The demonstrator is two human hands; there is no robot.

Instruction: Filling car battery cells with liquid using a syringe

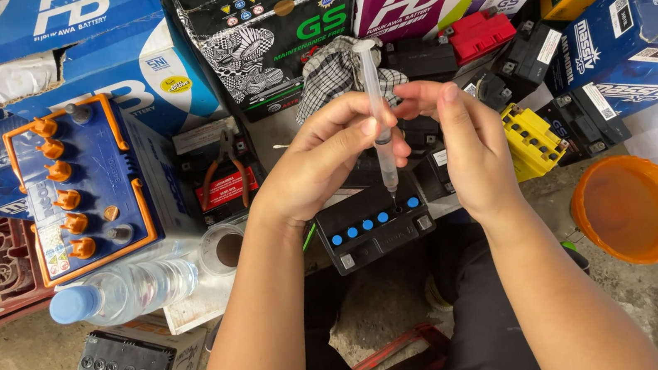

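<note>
Hands: left hand (326, 160) and right hand (466, 143) grip syringe (377, 112) over black battery (372, 226); blue-and-white carton (85, 39) at ten o'clock.

one syringe (377, 112), one plastic bottle (120, 292), one orange bowl (631, 209), one pair of pliers (228, 165)

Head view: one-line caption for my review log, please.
Left hand and right hand hold a syringe upright, tip over a small black battery with blue caps.
</note>
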